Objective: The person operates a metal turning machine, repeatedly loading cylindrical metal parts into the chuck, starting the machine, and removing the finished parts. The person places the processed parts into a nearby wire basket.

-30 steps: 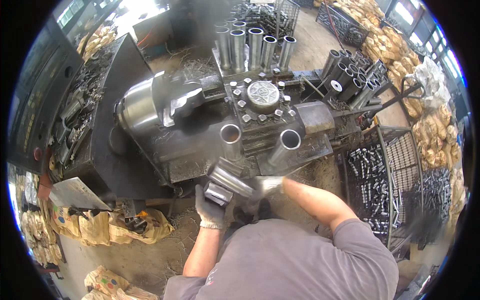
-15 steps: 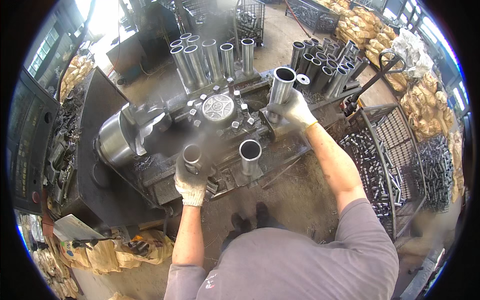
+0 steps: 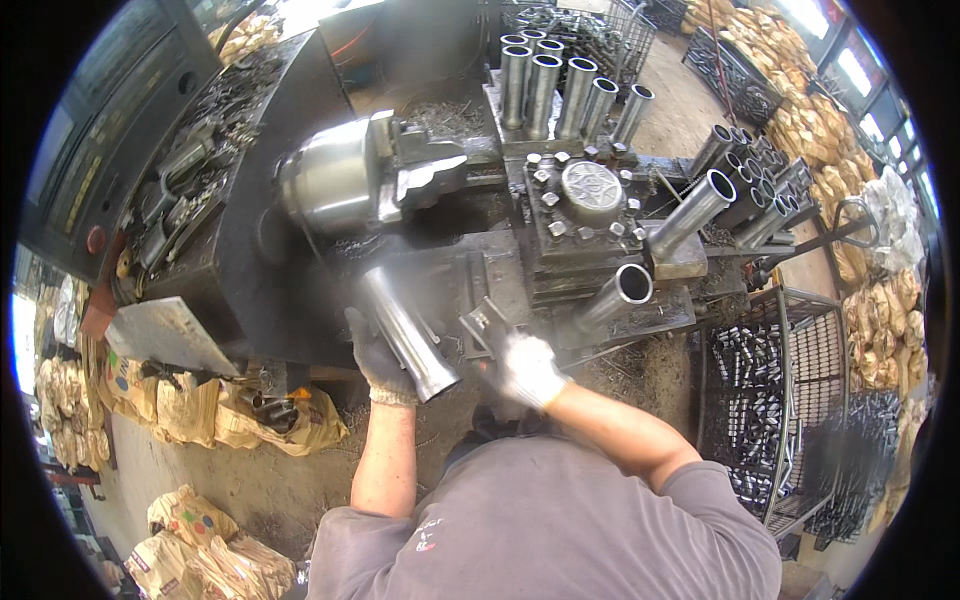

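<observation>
My left hand (image 3: 378, 355), in a grey work glove, is closed around a shiny steel tube (image 3: 405, 335). The tube lies tilted, its flared end toward me. My right hand (image 3: 528, 370), in a white glove and slightly blurred, is closed on a small flat metal piece (image 3: 486, 325) with a notched edge, whose exact kind I cannot make out. It is close to the tube's flared end. Beyond my right hand another steel tube (image 3: 618, 298) leans on the machine. A further tube (image 3: 692, 213) stands on a block to its right.
A lathe chuck (image 3: 335, 178) with jaws is at the left, near a bolted tool post (image 3: 592, 187). Several tubes (image 3: 575, 95) stand behind it; darker tubes (image 3: 750, 180) cluster rightward. A wire cage (image 3: 785, 400) holds small metal parts. Paper sacks (image 3: 215, 410) lie lower left.
My right hand has left the tube on the right block and come to the middle, now with the flat metal piece. My left hand's tube has tilted. The view has swung left.
</observation>
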### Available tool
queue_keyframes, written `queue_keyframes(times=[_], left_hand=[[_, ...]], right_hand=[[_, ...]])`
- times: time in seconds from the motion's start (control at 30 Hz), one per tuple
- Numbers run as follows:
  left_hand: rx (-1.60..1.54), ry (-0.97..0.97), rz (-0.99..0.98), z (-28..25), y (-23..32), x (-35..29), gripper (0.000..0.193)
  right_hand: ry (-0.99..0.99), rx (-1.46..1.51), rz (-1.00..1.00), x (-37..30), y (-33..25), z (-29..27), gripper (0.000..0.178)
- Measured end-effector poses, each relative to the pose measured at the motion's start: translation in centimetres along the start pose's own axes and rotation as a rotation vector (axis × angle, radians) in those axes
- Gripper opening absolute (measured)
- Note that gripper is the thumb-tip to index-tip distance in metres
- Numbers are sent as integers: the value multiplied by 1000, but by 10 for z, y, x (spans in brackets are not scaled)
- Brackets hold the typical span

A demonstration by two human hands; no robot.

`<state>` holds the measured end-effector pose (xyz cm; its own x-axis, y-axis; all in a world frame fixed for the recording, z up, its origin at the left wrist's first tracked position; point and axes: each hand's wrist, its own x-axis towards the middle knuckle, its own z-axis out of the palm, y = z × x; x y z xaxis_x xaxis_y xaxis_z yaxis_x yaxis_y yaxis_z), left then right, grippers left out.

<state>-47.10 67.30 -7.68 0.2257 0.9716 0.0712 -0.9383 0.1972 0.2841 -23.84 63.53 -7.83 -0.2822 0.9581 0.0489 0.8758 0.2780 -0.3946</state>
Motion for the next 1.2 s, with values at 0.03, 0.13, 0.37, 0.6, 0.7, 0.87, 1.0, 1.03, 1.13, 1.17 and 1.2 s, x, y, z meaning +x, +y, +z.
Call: queue_keyframes(times=[0.03, 0.13, 0.37, 0.6, 0.7, 0.87, 1.0, 1.03, 1.13, 1.17, 1.2], left_hand=[[66, 72, 20, -4, 3, -3, 87], [124, 225, 3, -9, 10, -15, 89], [474, 388, 326, 33, -24, 17, 96], [863, 47, -8, 85, 7, 98, 73], [731, 221, -607, 19, -51, 126, 64], [1255, 357, 159, -39, -62, 152, 58], [917, 464, 168, -46, -19, 75, 42], [717, 537, 116, -32, -15, 50, 43], [697, 747, 222, -69, 5, -23, 48], [679, 829, 328, -74, 12, -50, 53], [647, 1026, 427, -85, 20, -76, 51]], right_hand=[[-28, -9, 24, 13, 12, 23, 38], [-74, 5, -48, 47, 10, -9, 34], [-582, 518, 134, 101, -37, -102, 68], [-16, 411, -354, 159, -50, -214, 83], [66, -166, -469, 211, -42, -271, 66], [-56, -769, -306, 314, 54, -241, 17], [-522, -458, -360, 366, 111, -191, 63], [-587, -256, -331, 374, 119, -170, 64], [-704, 27, -345, 380, 138, -133, 61], [-666, -117, -328, 373, 118, -139, 61], [-628, -260, -313, 359, 91, -155, 61]])
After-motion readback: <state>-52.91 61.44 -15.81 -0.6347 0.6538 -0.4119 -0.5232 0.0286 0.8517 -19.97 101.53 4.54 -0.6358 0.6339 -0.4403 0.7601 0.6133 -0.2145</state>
